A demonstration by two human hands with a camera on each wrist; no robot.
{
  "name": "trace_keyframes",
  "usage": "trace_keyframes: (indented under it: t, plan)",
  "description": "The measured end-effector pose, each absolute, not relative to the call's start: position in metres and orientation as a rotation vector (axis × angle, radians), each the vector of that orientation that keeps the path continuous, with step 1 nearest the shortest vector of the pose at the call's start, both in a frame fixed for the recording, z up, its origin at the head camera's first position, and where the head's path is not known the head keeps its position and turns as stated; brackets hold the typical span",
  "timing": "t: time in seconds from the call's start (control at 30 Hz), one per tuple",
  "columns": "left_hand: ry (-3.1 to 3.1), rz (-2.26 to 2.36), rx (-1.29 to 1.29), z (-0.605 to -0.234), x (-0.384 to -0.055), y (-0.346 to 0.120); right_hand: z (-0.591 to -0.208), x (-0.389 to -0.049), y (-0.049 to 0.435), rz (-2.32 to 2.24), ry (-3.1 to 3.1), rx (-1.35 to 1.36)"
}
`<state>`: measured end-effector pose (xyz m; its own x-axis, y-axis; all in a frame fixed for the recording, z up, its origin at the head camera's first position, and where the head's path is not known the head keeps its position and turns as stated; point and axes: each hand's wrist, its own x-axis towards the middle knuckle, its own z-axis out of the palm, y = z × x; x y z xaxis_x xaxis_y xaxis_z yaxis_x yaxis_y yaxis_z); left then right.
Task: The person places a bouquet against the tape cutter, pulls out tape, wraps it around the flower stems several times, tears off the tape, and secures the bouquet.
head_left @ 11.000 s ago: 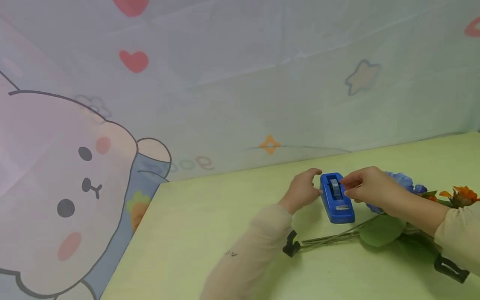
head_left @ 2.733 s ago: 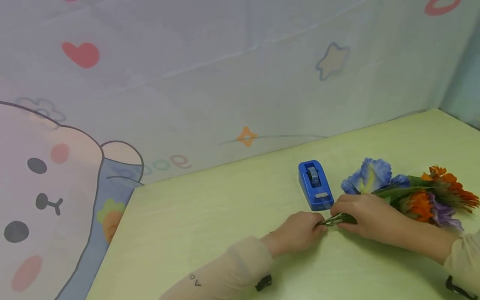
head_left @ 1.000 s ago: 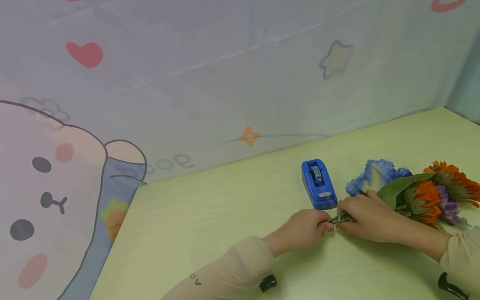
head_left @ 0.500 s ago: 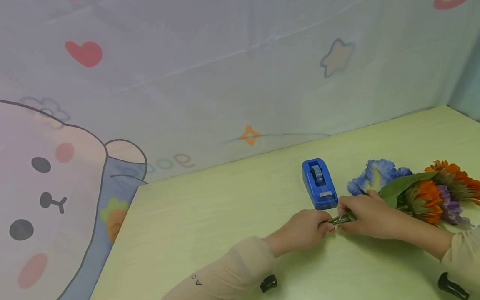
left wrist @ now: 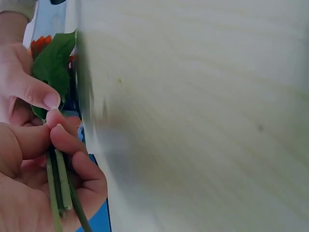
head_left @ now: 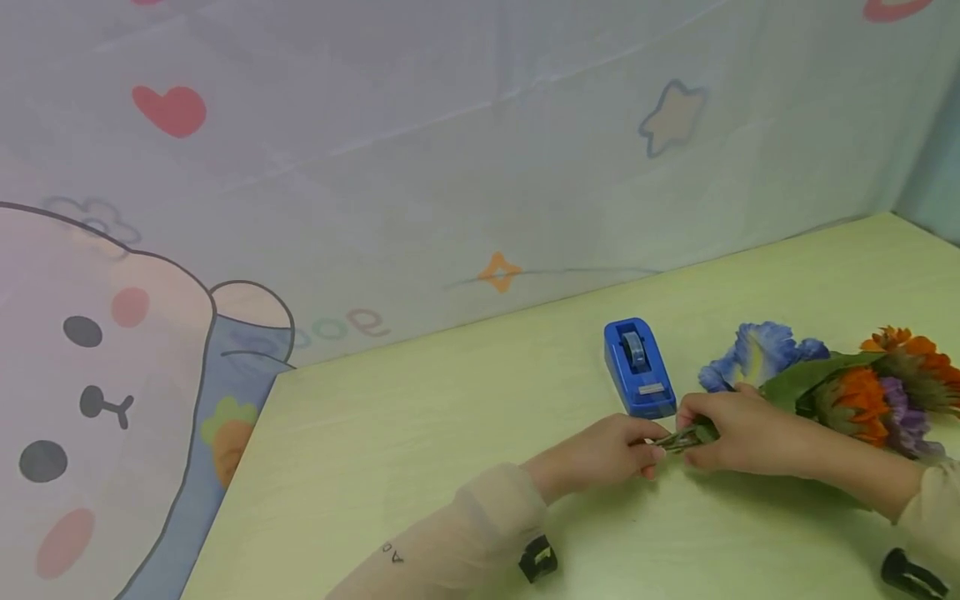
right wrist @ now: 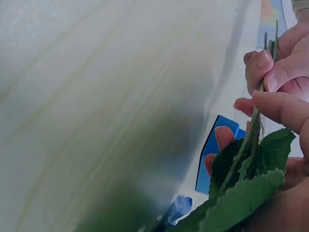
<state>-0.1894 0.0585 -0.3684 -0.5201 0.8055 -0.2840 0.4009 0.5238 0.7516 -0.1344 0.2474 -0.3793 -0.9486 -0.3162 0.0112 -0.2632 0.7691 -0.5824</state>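
Note:
A bouquet of artificial flowers lies across the right of the head view: a blue flower (head_left: pixel 761 350), orange flowers (head_left: pixel 862 404) and a purple one (head_left: pixel 906 417). My left hand (head_left: pixel 611 454) pinches the bundled stems between thumb and fingers. In the left wrist view the cut ends of several green stems (left wrist: pixel 63 186) stick out past the curled fingers. Just beside it, my right hand (head_left: pixel 750 433) holds the stems below the blooms, with green leaves (right wrist: pixel 241 198) against its palm. A shiny clear strip (right wrist: pixel 262 126) shows along the stems there.
A blue tape dispenser (head_left: pixel 624 383) with a clear roll stands on the pale yellow-green table (head_left: pixel 420 433), right behind the hands. A printed cloth backdrop (head_left: pixel 450 167) hangs along the table's far edge.
Eleven seconds ago both hands were at the tape dispenser and the bouquet lay loose; now both hold its stems. Over the last second, the left fingers shifted slightly and the blooms moved a little right.

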Motion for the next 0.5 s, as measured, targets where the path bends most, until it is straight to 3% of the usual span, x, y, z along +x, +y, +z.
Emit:
trace_keyframes:
  t: [0.27, 0.5]
  plan:
    - [2.133, 0.905, 0.896, -0.371, -0.188, 0.057, -0.378, -0.133, 0.252, -0.944, 2.865, -0.513]
    - [2.240, 0.855, 0.911, -0.372, -0.186, 0.059, -0.384, -0.132, 0.259, -0.848, 2.949, -0.758]
